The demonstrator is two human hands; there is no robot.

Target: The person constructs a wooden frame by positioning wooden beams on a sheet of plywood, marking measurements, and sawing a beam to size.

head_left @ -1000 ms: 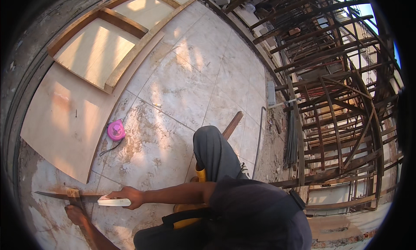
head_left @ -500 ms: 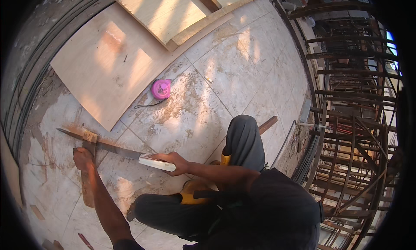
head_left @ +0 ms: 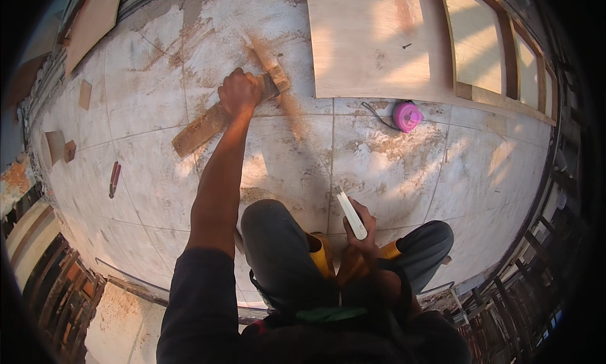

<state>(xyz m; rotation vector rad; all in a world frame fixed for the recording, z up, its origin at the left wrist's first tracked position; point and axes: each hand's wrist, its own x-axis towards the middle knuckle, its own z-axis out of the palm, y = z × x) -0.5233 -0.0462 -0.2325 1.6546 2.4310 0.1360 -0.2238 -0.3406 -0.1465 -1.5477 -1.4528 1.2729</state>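
My left hand is closed around a short wooden plank, holding it down on the tiled floor. The plank's far end pokes out past my fist, with sawdust scattered beside it. Close to my knees, my right hand grips a handsaw by its white handle. The saw's blade is smeared by motion and hard to make out, though it seems to point up and left toward the plank's end. A pink tape measure with a dark strap lies beyond my right hand.
A plywood sheet lies at the far right with a nail or screw on it and a wooden frame along its side. On the left are a red-handled tool and small wood offcuts. My bent knees flank the right hand.
The view has swung round. The saw, earlier lying across the plank's end, is now drawn back toward my body in my right hand. My left hand keeps its grip on the plank.
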